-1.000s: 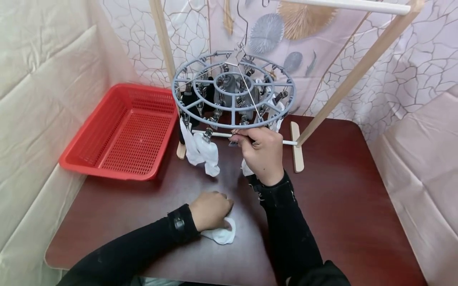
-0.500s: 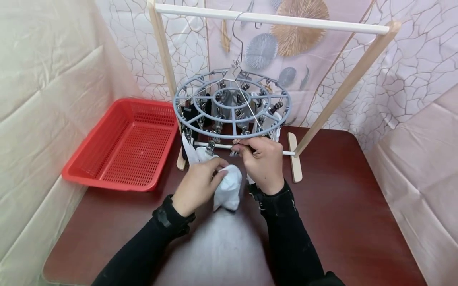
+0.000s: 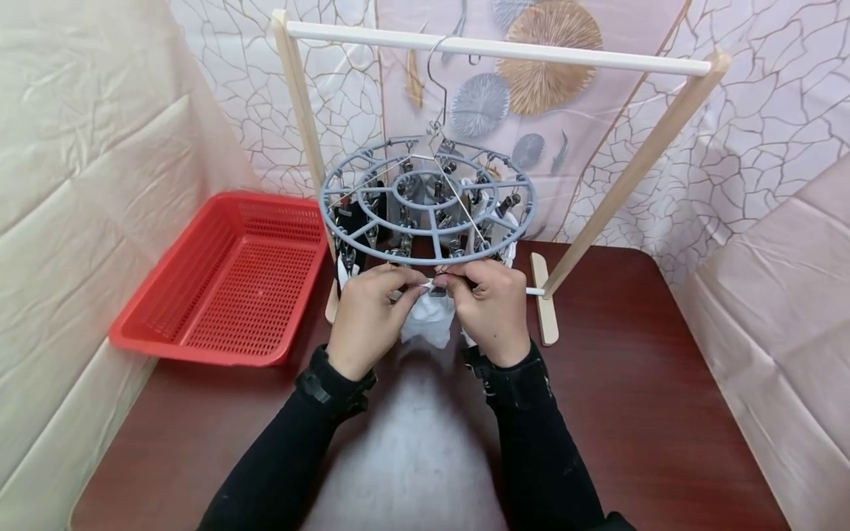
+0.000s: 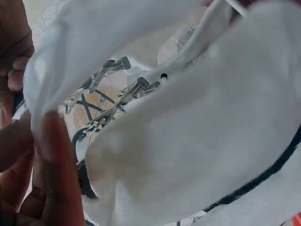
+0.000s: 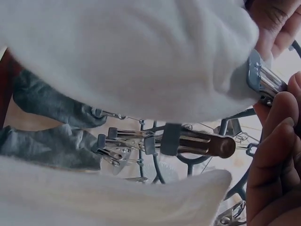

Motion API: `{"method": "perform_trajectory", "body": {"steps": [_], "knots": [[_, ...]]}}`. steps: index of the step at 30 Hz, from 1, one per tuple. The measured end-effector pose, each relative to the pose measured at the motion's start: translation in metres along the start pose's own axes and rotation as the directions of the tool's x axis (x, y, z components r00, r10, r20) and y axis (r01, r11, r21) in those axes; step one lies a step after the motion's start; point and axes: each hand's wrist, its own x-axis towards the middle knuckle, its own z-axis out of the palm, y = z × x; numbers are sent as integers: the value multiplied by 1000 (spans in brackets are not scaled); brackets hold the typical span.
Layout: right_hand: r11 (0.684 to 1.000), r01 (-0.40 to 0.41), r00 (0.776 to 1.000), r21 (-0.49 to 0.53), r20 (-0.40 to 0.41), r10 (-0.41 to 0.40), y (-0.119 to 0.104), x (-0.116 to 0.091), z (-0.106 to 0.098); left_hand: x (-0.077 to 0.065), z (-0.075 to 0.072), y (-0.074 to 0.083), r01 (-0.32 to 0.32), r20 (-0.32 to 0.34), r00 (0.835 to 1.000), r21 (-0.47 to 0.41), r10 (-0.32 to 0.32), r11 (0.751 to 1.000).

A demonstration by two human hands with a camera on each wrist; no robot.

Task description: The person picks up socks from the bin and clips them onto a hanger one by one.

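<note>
My left hand (image 3: 364,321) pinches the top edge of a white sock (image 3: 428,323) just below the near rim of a round grey hanger (image 3: 324,221). Close beside it, my right hand (image 3: 493,310) grips a metal clip (image 5: 264,77) between thumb and fingers. In the right wrist view, the clip's grey-tipped end meets the edge of the white cloth. Thumb and fingers (image 4: 56,165) hold the sock's edge in the left wrist view, where white cloth fills much of the frame. Other clips hang from the hanger, some bearing dark, grey or white socks.
A red plastic basket (image 3: 246,302) stands on the brown table (image 3: 637,413) at the left. The hanger hooks over a white rail (image 3: 531,50) of a wooden stand (image 3: 637,173). One stand foot (image 3: 544,302) rests right of my right hand.
My left hand has lifted the white sock from the table up to the hanger's near rim, beside my right hand. The right hand has stayed at the clip while the head view shifted.
</note>
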Motion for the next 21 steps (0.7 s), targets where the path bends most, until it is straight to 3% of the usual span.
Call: {"method": "perform_trajectory", "body": {"steps": [8, 21], "knots": [[999, 5, 999, -40, 44, -3, 3, 2, -7, 5, 2, 2, -41, -41, 998, -5, 41, 999], [989, -132, 973, -65, 182, 142, 5, -4, -15, 2, 7, 1, -17, -26, 999, 87, 19, 996]]}}
